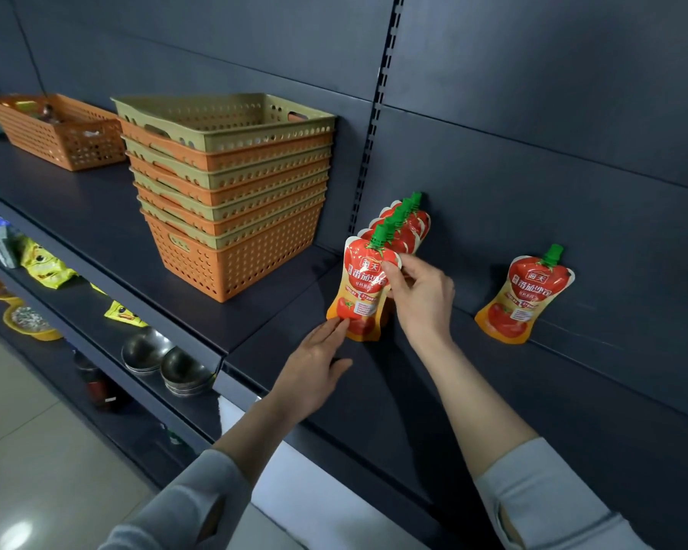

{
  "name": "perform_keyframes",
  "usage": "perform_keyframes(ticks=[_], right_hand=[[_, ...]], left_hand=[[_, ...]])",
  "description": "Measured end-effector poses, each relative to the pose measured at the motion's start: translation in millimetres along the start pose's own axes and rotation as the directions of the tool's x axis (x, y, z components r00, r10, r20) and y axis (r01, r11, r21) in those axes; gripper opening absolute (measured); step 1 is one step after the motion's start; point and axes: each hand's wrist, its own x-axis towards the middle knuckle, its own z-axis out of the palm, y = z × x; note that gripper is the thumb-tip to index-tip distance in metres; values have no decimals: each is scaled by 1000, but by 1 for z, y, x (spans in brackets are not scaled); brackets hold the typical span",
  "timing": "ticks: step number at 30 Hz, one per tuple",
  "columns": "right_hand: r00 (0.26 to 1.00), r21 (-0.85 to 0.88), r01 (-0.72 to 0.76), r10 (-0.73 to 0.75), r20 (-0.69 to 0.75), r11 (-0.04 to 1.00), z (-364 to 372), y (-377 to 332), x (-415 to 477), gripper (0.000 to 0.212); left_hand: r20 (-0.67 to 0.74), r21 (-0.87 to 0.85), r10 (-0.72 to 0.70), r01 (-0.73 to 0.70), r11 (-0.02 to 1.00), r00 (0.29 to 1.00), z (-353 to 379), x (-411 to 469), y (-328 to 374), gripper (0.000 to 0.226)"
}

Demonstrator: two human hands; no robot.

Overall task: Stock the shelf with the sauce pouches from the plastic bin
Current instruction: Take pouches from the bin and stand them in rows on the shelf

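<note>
A row of red-and-orange tomato sauce pouches with green caps (404, 224) stands on the dark shelf (374, 391), running back to the rear panel. The front pouch (362, 285) stands upright. My right hand (422, 297) pinches its upper right edge. My left hand (314, 365) touches its lower left corner with the fingertips, fingers stretched out. One more pouch (523, 295) leans alone against the back panel to the right. The stack of orange and beige plastic bins (227, 192) stands to the left of the row.
Another orange bin (56, 129) with items sits at the far left of the shelf. On the lower shelves lie yellow snack packets (44, 265), metal bowls (163, 361), a dark jar (98, 385) and yellow dishes (26, 321). A slotted upright (374, 113) divides the back panel.
</note>
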Motion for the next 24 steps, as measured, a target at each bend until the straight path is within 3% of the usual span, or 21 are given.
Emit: perform_keyframes(ticks=[16,24], right_hand=[[992,-179,91,-74,103,980,-10,-3,-1,33],[994,-217,91,-102,-38,972,-19,2,-56,25]], left_hand=[[-20,12,-38,38,999,999,-2,-4,-2,64],[-341,-63,-16,-6,998,940,-33,-68,-10,39]])
